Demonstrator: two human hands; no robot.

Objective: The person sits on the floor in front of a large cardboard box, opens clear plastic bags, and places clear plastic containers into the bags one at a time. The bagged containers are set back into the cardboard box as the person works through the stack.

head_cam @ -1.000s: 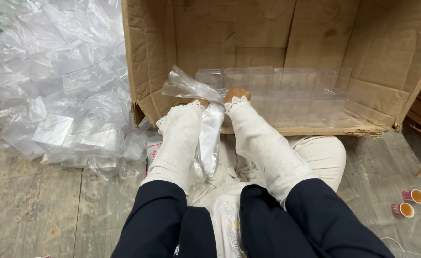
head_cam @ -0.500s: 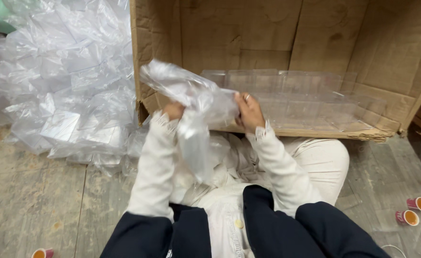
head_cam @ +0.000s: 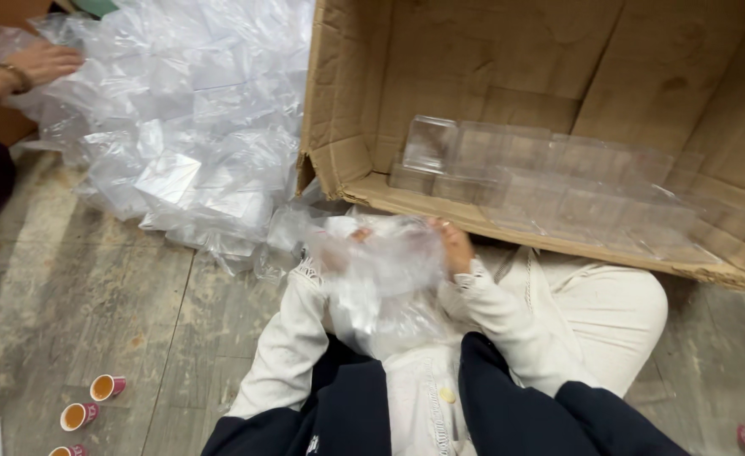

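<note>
— Your fingers?
— My right hand gripped the clear plastic bag over my lap; my left hand sat behind the film, its grip unclear.
— Room to move?
— Little: the cardboard box lip lay just ahead, the plastic heap to my left.
— The bag?
— Crumpled, see-through.
— Around?
— Clear trays in the box, small cups on the floor, another person's hand on the heap.

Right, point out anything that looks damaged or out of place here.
The cardboard box lies on its side, its lower left flap creased and bent. Small paper cups of orange-brown liquid stand on the bare floor, easy to knock over. Nothing has spilled.
</note>
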